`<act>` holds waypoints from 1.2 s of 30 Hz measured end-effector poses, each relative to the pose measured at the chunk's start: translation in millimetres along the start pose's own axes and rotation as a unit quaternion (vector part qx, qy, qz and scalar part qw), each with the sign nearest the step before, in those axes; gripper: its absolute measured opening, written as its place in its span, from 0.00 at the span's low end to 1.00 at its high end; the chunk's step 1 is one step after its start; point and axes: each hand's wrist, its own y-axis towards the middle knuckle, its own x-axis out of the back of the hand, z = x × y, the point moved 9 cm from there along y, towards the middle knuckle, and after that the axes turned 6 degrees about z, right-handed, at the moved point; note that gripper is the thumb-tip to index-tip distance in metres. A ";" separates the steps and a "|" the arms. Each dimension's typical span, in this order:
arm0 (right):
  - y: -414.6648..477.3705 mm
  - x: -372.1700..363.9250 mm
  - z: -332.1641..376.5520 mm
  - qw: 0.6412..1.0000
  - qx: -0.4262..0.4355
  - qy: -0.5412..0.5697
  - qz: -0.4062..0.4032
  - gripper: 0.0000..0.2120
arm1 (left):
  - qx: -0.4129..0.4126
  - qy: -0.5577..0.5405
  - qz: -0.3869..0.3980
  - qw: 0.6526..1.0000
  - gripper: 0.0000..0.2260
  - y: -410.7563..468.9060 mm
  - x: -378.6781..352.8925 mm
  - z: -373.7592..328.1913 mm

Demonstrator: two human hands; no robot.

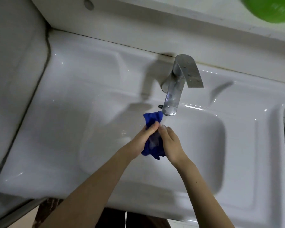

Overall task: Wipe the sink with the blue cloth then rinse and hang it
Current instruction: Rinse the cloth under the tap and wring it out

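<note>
The blue cloth (152, 119) is bunched up over the white sink (76, 122), right under the spout of the metal faucet (176, 89). Water runs from the spout onto the cloth. My left hand (142, 139) grips the cloth from the left, thumb across its top. My right hand (170, 144) holds it from the right, fingers wrapped round the middle. Cloth ends stick out above and below my hands.
A white ledge (138, 27) runs behind the sink, with a green round object (270, 9) at the top right. A white surface (10, 63) adjoins the sink on the left. The faucet lever points toward the right.
</note>
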 end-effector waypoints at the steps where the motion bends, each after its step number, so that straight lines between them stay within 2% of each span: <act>1: -1.2 -1.5 3.2 1.000 0.009 0.019 0.007 0.21 | -0.004 0.033 0.000 0.999 0.27 -0.6 -2.5 -2.3; 3: -3.3 2.7 9.4 0.999 0.033 0.008 -0.016 0.16 | -0.007 0.068 -0.016 0.998 0.26 -0.2 2.5 -4.9; 5: -5.1 10.1 11.0 0.997 0.047 -0.023 -0.063 0.15 | -0.013 0.073 -0.018 0.997 0.22 0.3 7.9 -5.9; 7: -8.1 15.6 13.4 0.993 0.058 -0.026 -0.098 0.15 | -0.013 0.060 -0.029 0.998 0.17 1.2 17.1 -2.8; 9: -11.7 20.5 16.4 0.990 0.073 -0.015 -0.119 0.15 | -0.004 0.018 -0.077 0.997 0.12 3.1 34.5 1.1; 11: -13.7 21.5 19.9 0.989 0.080 0.010 -0.120 0.15 | 0.007 -0.053 -0.095 0.994 0.14 4.5 42.5 3.5; 15: -11.2 16.9 19.3 0.991 0.082 0.031 -0.102 0.15 | 0.062 -0.148 -0.019 0.987 0.27 4.5 34.0 14.4; 17: -6.7 18.1 19.8 0.992 0.078 0.033 -0.098 0.15 | 0.074 -0.091 -0.017 0.993 0.25 3.9 29.9 18.0; 20: 7.0 21.1 9.3 0.989 0.059 0.066 -0.116 0.12 | 0.032 -0.048 -0.116 0.992 0.16 5.4 33.7 12.5; 23: -2.0 -12.0 0.4 0.990 0.045 0.092 -0.098 0.15 | -0.007 -0.188 -0.065 0.980 0.21 20.4 23.8 7.5; 25: -4.4 -24.1 4.6 0.993 0.035 0.025 -0.109 0.18 | 0.010 -0.224 -0.082 0.971 0.24 24.8 22.3 10.0; 27: 18.5 -1.5 -0.5 0.982 -0.025 -0.042 -0.181 0.20 | 0.023 -0.148 -0.134 0.980 0.22 24.9 20.3 22.5; 28: 34.3 10.2 -7.8 0.981 -0.064 -0.015 -0.182 0.18 | 0.011 -0.076 -0.176 0.981 0.20 19.3 19.9 20.9; 30: 53.1 6.6 -17.0 0.985 -0.080 0.079 -0.130 0.13 | -0.038 0.047 -0.250 0.966 0.17 9.7 30.4 6.0; 31: 48.1 -4.8 -22.7 0.985 -0.077 0.105 -0.110 0.13 | -0.037 0.089 -0.252 0.963 0.16 11.4 38.3 -0.2; 32: 37.5 -19.1 -32.0 0.987 -0.079 0.096 -0.103 0.17 | -0.024 0.098 -0.243 0.965 0.16 16.9 50.3 -3.4; 34: 23.9 -38.3 -38.1 0.990 -0.059 0.070 -0.105 0.21 | 0.000 0.039 -0.220 0.975 0.14 25.1 64.0 -2.9; 36: 38.2 -18.3 -39.8 0.985 -0.076 0.080 -0.133 0.16 | 0.020 0.044 -0.227 0.973 0.13 18.6 52.8 10.5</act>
